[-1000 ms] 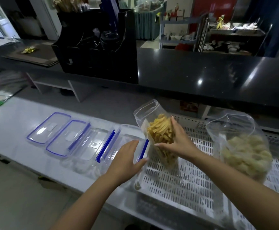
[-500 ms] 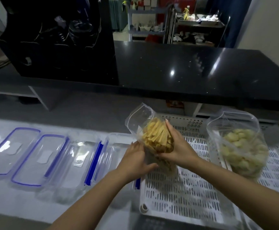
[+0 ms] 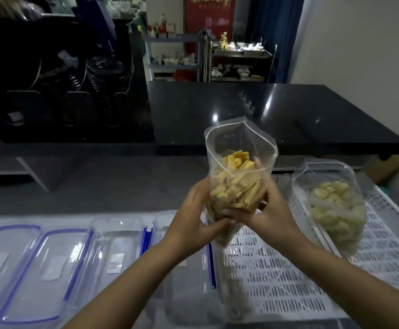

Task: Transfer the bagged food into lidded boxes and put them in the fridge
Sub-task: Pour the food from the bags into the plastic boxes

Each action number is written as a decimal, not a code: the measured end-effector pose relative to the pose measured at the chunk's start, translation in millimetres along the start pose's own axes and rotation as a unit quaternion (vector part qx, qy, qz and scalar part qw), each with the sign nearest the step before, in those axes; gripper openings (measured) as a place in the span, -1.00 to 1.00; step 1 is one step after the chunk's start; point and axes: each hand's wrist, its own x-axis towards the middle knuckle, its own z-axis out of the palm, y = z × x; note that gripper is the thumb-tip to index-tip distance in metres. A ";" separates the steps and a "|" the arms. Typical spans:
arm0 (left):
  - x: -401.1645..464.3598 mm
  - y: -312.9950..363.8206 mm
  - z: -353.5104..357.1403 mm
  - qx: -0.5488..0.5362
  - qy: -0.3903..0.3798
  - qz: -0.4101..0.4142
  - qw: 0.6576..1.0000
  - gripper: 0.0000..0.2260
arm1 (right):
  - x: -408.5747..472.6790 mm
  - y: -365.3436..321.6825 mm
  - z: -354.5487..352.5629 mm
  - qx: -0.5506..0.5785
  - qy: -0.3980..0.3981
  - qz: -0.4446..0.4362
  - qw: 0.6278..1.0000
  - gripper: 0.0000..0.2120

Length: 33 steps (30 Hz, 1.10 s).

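An open clear zip bag of yellow food strips (image 3: pixel 237 176) is held upright above the counter. My left hand (image 3: pixel 193 217) grips its lower left side and my right hand (image 3: pixel 265 210) grips its lower right side and bottom. A second clear bag of pale round food pieces (image 3: pixel 333 207) stands on the white slotted tray (image 3: pixel 288 281) at the right. Two clear boxes with blue clips (image 3: pixel 120 245) (image 3: pixel 189 276) lie on the counter below my left arm. Two blue-rimmed lids (image 3: pixel 1 262) (image 3: pixel 51 269) lie to their left.
A black raised counter (image 3: pixel 265 110) runs across behind the work surface. A black organiser with stacked cup lids (image 3: pixel 75 79) stands at the back left. Metal shelves with dishes (image 3: pixel 238 62) are far behind.
My left hand has moved from the box onto the bag. Both hands have lifted the bag of yellow strips higher and stood it upright; the view has shifted right.
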 end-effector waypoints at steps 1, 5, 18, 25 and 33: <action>-2.0 3.4 -6.5 -0.027 -0.003 -0.001 1.000 -0.24 | -2.5 -5.2 2.0 0.019 -0.002 0.002 1.000 -0.04; -17.0 17.5 -27.9 -0.100 -0.019 -0.021 0.995 -0.10 | -15.0 -23.7 10.7 0.075 -0.014 0.009 0.997 0.04; -120.8 54.1 -3.3 -0.183 0.053 -0.148 0.970 0.05 | -101.1 -29.4 34.3 0.098 -0.109 0.022 0.989 -0.23; -169.6 73.3 31.3 -0.198 0.083 -0.197 0.957 -0.16 | -148.9 -16.0 38.1 0.158 -0.126 0.042 0.978 -0.38; -187.1 75.1 43.7 -0.208 0.081 -0.262 0.939 -0.33 | -165.7 -8.4 44.4 0.177 -0.160 0.102 0.966 -0.51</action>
